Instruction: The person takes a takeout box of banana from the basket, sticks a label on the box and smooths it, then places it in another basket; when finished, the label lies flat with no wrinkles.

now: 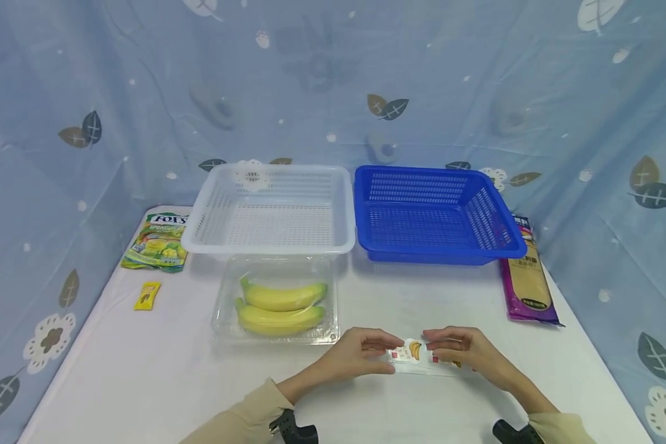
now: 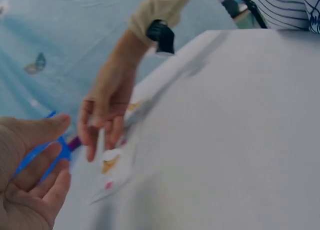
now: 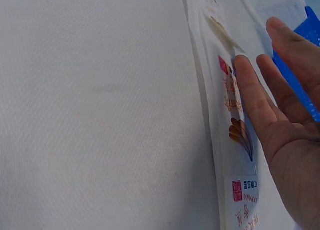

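A long white plastic strip (image 1: 415, 369), printed with bananas and small red squares, lies flat on the white table before me. My left hand (image 1: 354, 357) is at its left end, thumb and fingers spread apart. In the left wrist view that left hand (image 2: 32, 172) shows nothing between its loosely bent fingers. Over the strip's right part is my right hand (image 1: 472, 353), hiding some of the print. The right wrist view has the right hand (image 3: 285, 109) with extended fingers, one fingertip right at the edge of the strip (image 3: 232, 155), which carries the word BANANA.
Two bananas (image 1: 280, 320) lie in a clear plastic box (image 1: 219, 327) left of the strip. Behind stand a white basket (image 1: 269, 248) and a blue basket (image 1: 438, 254). At left are a FOX'S candy bag (image 1: 158, 243) and a yellow sachet (image 1: 147, 296); a purple packet (image 1: 527, 277) lies right.
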A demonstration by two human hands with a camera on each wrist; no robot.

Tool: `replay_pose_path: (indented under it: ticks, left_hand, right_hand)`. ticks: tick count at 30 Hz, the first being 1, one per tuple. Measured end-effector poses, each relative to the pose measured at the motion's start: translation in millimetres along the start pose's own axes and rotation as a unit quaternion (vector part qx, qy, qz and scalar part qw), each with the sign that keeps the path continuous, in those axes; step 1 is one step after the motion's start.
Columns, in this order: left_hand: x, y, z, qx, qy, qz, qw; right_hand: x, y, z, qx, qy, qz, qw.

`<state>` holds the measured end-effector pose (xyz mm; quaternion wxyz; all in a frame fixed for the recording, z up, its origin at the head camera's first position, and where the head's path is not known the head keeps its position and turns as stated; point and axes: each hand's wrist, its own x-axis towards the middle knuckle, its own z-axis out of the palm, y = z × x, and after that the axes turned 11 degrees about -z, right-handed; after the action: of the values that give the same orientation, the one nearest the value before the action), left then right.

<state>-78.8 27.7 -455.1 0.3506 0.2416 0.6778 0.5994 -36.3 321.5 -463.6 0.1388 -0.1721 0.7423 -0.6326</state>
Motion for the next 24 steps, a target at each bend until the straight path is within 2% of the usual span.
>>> replay_pose_path:
  ticks: [4,8,15,20,24]
  left_hand:
    - [16.5,-13.7,9.2,0.030,0.062,-0.019,0.9974]
    - [28.9,-22.8,14.7,0.057,0.098,-0.023,0.9933]
    - [35.2,-29.0,17.6,0.114,0.112,-0.002,0.9871]
    - [35.4,-25.7,19.0,0.134,0.126,-0.004,0.9830]
    - [36.9,-23.8,19.8,0.143,0.134,-0.008,0.9806]
  right_hand:
    - [2.6,-0.9,-0.2,0.003,-0.009,0.016,0.9998]
    - [3.7,-1.8,1.2,-0.005,-0.007,0.033,0.9994]
    - [4.4,-2.8,7.3,-0.044,0.000,0.032,0.9985]
    - [6.7,-6.7,15.8,-0.072,0.023,0.016,0.9970]
    - [8.6,-13.8,23.4,-0.078,0.043,0.025,0.9957]
